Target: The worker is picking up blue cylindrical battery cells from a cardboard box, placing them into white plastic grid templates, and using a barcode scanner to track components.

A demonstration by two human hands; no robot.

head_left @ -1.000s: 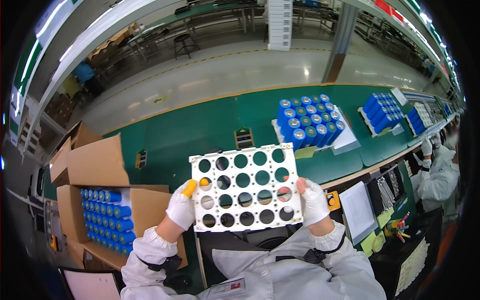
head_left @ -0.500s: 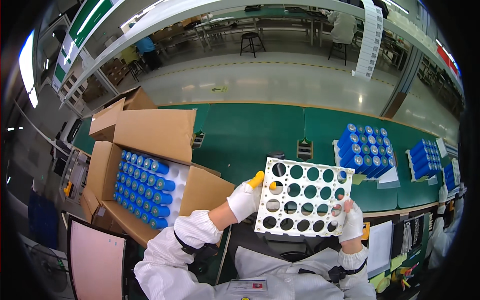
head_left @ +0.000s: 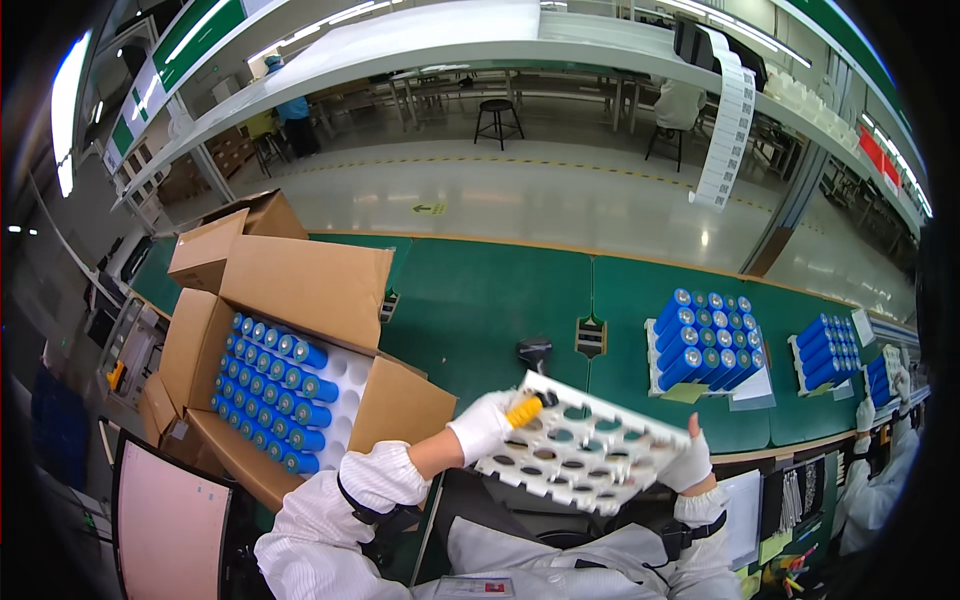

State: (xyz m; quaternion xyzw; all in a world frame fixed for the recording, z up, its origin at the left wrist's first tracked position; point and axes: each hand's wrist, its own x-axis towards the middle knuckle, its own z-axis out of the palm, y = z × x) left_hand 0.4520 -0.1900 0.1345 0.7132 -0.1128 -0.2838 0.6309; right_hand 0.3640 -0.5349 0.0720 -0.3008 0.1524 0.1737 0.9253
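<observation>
Between my hands, above the near edge of the bench, is a white plastic cell holder plate [head_left: 600,428] with rows of round holes, tilted with its right end toward me. My left hand [head_left: 484,428], in a white glove, grips its left end. At the fingers of that hand sits a yellow piece with a dark tip [head_left: 524,410], whose kind I cannot make out. My gloved right hand [head_left: 690,462] is closed on the right end, thumb up. To the left, an open cardboard box [head_left: 245,455] contains rows of blue cylindrical battery cells [head_left: 272,385] in a white tray.
A block of blue cells [head_left: 708,340] stands on the bench [head_left: 470,300] at right, with another cell block [head_left: 828,350] beyond. A dark rounded object [head_left: 535,350] lies behind the plate. A label strip [head_left: 727,140] hangs from the shelf. A pink-screened monitor [head_left: 170,520] stands lower left.
The holder plate has swung from facing me nearly upright to a slanted, flatter pose, moving lower. Both hands keep hold of it. The whole view has shifted slightly.
</observation>
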